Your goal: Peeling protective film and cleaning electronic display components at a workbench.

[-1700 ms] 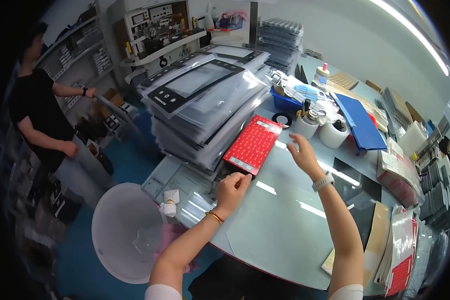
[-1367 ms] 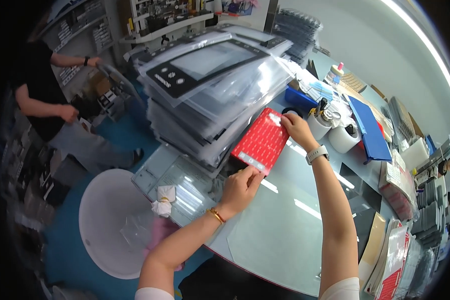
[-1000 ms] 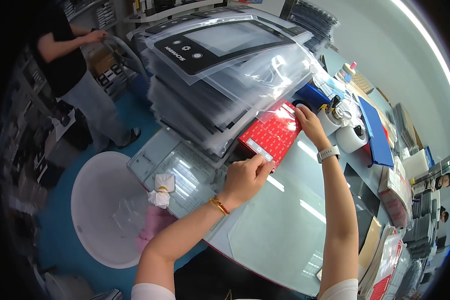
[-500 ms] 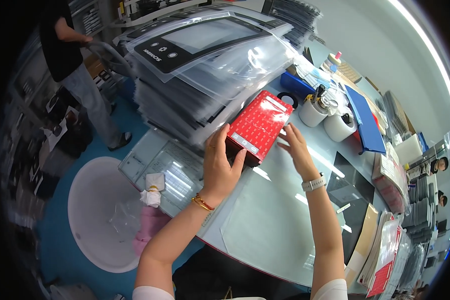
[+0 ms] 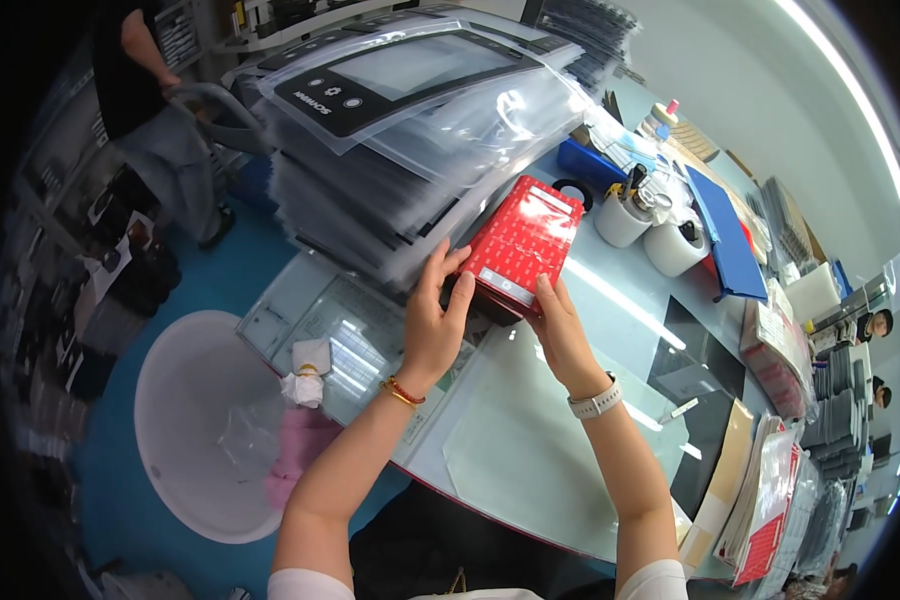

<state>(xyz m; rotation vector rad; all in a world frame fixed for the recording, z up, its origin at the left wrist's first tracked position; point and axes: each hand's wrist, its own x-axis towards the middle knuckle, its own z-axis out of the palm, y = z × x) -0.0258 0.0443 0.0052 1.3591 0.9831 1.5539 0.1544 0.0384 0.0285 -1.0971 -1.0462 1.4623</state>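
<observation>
A red patterned box (image 5: 525, 240) with white labels lies on the glass-topped table, tilted away to the right, its near end raised or darker beneath. My left hand (image 5: 437, 315) is at its near left corner, fingers along the side and thumb by the near edge. My right hand (image 5: 562, 335) grips the near right corner, thumb on the edge and fingers down the side. Close behind the left hand rises a tall stack of clear plastic sleeves with black-framed panels (image 5: 420, 75).
A large white tub (image 5: 170, 430) stands on the floor at left, beside pink cloth (image 5: 302, 450). White pen cups (image 5: 622, 222), a blue folder (image 5: 725, 235) and a black tape roll (image 5: 573, 190) sit to the right. Another person (image 5: 160, 120) holds a cart handle at far left.
My right hand has moved left from beside the box onto its near right corner. My left hand has shifted slightly, and the box has turned a little.
</observation>
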